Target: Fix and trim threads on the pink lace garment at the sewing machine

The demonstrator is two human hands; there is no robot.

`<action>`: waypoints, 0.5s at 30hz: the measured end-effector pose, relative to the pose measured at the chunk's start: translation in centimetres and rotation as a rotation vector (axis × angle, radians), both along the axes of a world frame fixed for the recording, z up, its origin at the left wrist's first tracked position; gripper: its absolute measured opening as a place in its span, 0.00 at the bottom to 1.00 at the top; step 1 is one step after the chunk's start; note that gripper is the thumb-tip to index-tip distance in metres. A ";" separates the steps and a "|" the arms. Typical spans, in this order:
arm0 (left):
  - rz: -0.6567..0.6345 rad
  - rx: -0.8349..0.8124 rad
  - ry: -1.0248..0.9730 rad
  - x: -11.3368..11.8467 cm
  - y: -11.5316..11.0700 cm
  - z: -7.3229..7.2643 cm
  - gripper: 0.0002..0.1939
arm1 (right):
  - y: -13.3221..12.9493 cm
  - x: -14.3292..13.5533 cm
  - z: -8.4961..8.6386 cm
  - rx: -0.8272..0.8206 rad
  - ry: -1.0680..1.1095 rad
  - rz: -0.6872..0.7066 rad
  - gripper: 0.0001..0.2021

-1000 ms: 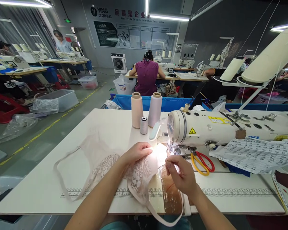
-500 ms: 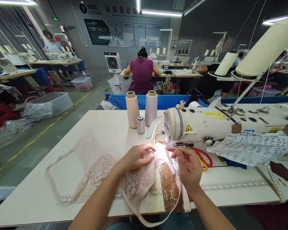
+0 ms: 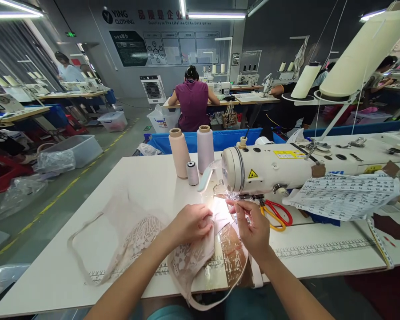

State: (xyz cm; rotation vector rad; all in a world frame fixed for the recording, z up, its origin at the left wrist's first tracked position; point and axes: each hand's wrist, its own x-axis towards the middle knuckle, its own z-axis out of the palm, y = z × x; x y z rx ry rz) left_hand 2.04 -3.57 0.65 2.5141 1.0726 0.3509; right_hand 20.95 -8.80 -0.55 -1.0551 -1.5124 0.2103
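A pale pink lace garment [image 3: 191, 262] lies across the white table, with one strap looping over the front edge. My left hand [image 3: 195, 223] is closed on the garment's upper edge, left of the lit needle area. My right hand [image 3: 252, 224] is pinched just below the head of the white sewing machine [image 3: 263, 166]; whatever its fingertips hold is too small to name. Between my hands, pale fabric [image 3: 222, 212] lies under the bright lamp. Part of the garment is hidden beneath my left hand and forearm.
Behind the work stand a peach thread cone [image 3: 179, 153], a lilac cone [image 3: 205, 150] and a small grey spool [image 3: 192, 173]. Red-handled scissors [image 3: 286, 213] and a written paper sheet [image 3: 346, 195] lie right. A person in purple [image 3: 193, 102] sits ahead.
The whole view has shifted slightly. My left fingers have curled in closer on the fabric, and my right hand's fingers have drawn together near the machine head.
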 end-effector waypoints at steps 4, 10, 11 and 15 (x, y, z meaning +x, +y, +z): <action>0.036 -0.043 -0.028 -0.4 -0.6 -0.1 0.10 | 0.2 0.0 -0.4 0.042 -0.086 0.017 0.11; 0.047 -0.256 -0.168 -1.3 -0.4 -0.2 0.17 | 1.1 0.2 -1.4 0.031 -0.267 0.010 0.07; 0.058 -0.275 -0.181 -1.4 -0.3 -0.3 0.18 | 1.1 0.2 -1.3 -0.003 -0.290 0.024 0.07; 0.113 -0.289 -0.221 -1.0 -0.3 -1.0 0.18 | 1.1 -0.2 0.2 -0.237 -0.302 0.116 0.06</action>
